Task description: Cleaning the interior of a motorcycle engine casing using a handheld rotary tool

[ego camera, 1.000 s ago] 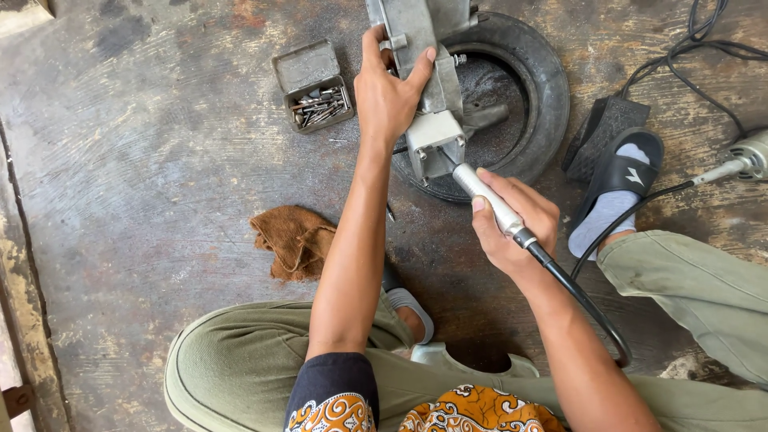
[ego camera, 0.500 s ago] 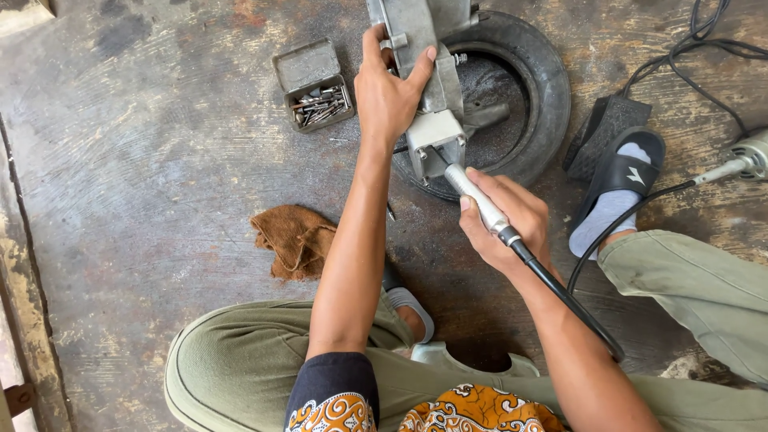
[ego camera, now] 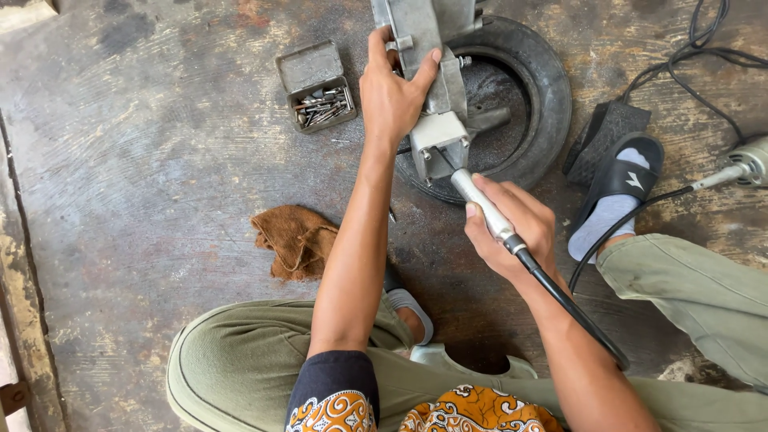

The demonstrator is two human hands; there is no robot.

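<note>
Head view. — Where is the work? — A grey metal casting (ego camera: 432, 76) rests on a small tyre (ego camera: 538, 88) on the floor; the left hand (ego camera: 394, 96) is closed around it.
— And the right hand (ego camera: 512, 228)? — Wrapped around a flexible-shaft grinder handpiece (ego camera: 480, 204), tip at the casting's lower end. Grinding appears under way; the extent finished cannot be judged.

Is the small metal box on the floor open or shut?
Open. The small metal box has its lid folded back flat, and loose metal bits show inside it. It lies beside the left hand.
</note>
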